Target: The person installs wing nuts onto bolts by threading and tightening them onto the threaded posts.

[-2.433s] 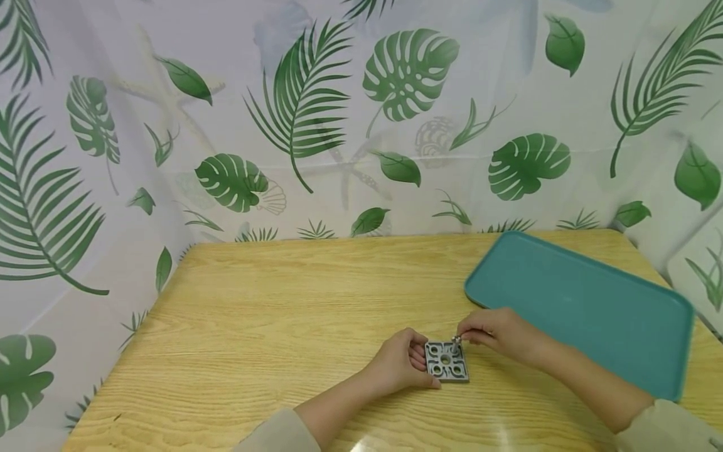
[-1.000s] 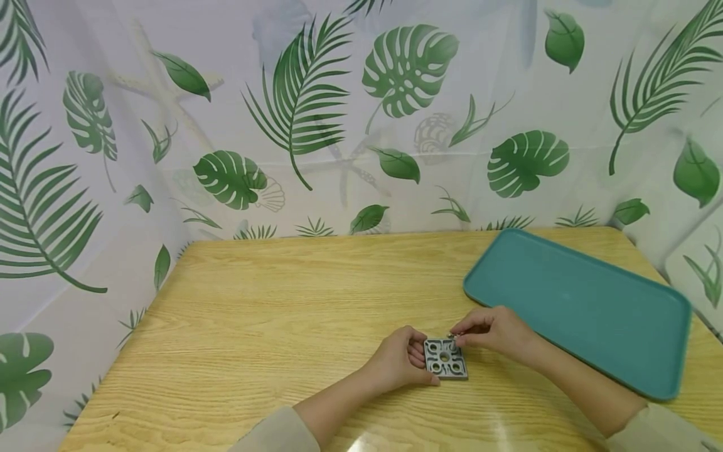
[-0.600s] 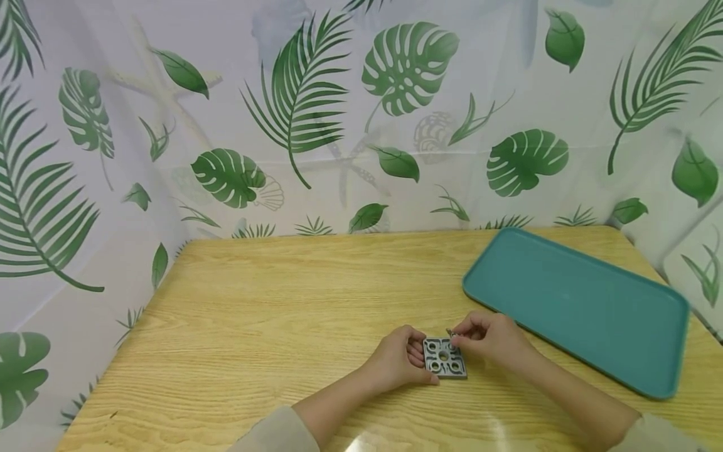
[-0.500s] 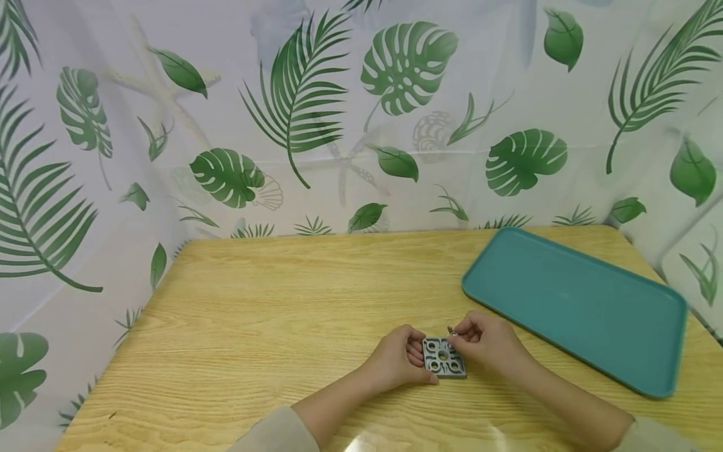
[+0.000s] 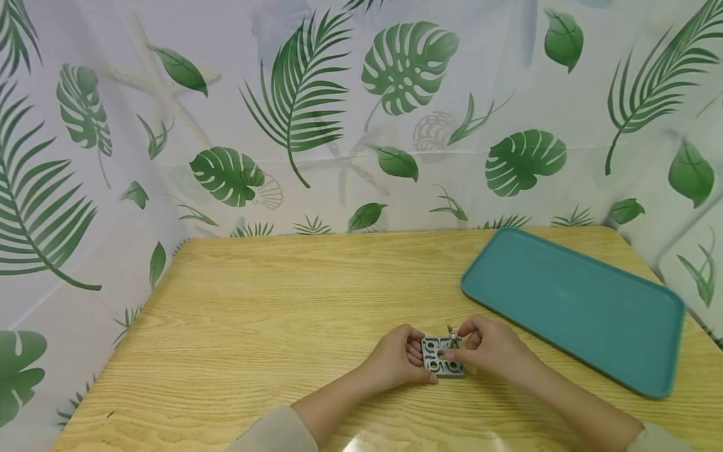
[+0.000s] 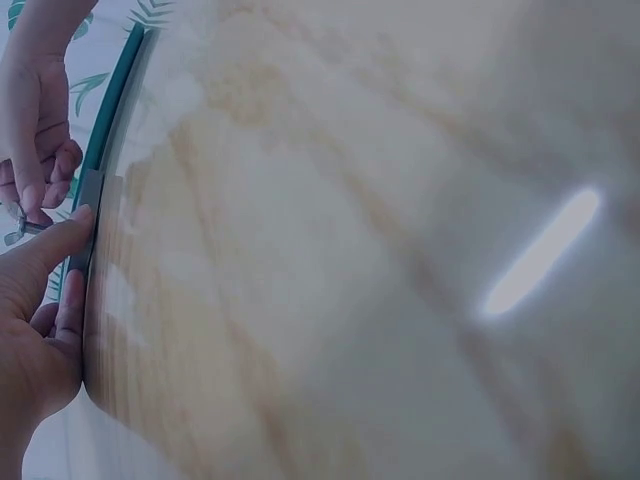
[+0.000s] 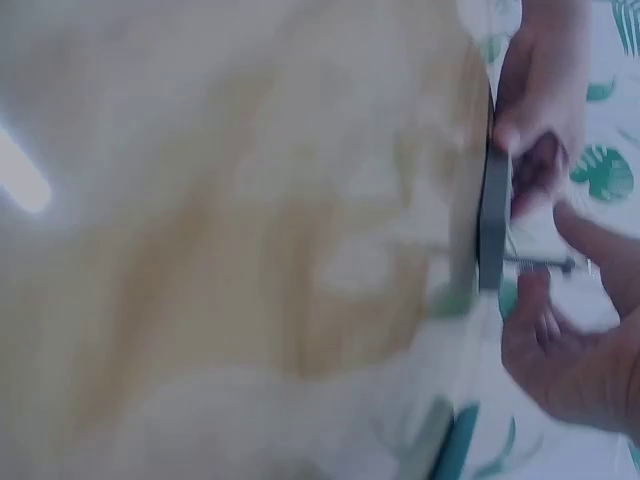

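One square plate, on or just over the counter in the head view, is gripped at nine o'clock by the curled left hand; a winged bolt is stood at its one o'clock corner. The right hand is held at three o'clock, thumb and forefinger spread about the bolt; contact cannot be told. A teal tray is set towards two o'clock. From the left wrist, the plate is seen edge-on towards nine o'clock; from the right wrist, the bolt is seen projecting towards three o'clock
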`<state>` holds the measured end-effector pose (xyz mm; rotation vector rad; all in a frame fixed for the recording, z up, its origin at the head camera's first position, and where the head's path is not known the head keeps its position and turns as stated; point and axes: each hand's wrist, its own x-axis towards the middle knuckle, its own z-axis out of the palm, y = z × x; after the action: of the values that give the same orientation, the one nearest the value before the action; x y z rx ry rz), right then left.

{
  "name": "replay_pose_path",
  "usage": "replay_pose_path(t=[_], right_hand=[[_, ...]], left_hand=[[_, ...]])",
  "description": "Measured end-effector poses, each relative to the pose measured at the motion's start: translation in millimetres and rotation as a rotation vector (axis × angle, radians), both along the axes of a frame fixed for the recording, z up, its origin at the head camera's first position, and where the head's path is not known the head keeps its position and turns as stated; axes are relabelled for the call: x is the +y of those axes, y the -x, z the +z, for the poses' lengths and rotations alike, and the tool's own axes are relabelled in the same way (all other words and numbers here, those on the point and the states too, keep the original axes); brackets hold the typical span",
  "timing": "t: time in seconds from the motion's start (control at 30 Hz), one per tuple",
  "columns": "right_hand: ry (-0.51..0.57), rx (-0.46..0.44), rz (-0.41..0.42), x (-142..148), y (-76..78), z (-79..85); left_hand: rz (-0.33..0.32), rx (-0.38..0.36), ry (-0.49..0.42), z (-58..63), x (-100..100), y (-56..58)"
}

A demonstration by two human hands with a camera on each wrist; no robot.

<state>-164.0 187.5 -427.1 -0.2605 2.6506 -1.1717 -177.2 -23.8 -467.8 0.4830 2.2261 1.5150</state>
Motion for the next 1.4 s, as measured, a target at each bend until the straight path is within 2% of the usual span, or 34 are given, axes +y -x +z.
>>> replay_pose_path(t=[0.1,0.23,0.37,0.53,0.7,1.03,1.4], right_hand=[[0.079,-0.003,0.202,18,12.0,2.6],[0.213,-0.03,0.456,42,36.6,6.3],[0.29,-0.119,0.582,50,56.6,5.5],[0.33,-0.156,0.667,46,68.6,-0.8],[0.403,-0.176,0.697,41,71.9,-8.8],[0.502,-0.217,0.655,42,73.1,-21.4],[0.519,-0.169,0.543,40,68.0,-26.9]], left_hand=[[-0.002,-0.001,-0.003,0.0,0,0.0],[-0.004,0.004,0.001,0.0,0,-0.1],[-0.002,0.008,0.007,0.1,-1,-0.3],[-0.013,0.01,-0.007,0.2,-1,-0.1],[-0.014,0.009,-0.01,0.4,-1,-0.5],[-0.017,0.011,-0.008,0.0,-1,-0.5],[-0.015,0.011,-0.005,1.2,0,-0.2]])
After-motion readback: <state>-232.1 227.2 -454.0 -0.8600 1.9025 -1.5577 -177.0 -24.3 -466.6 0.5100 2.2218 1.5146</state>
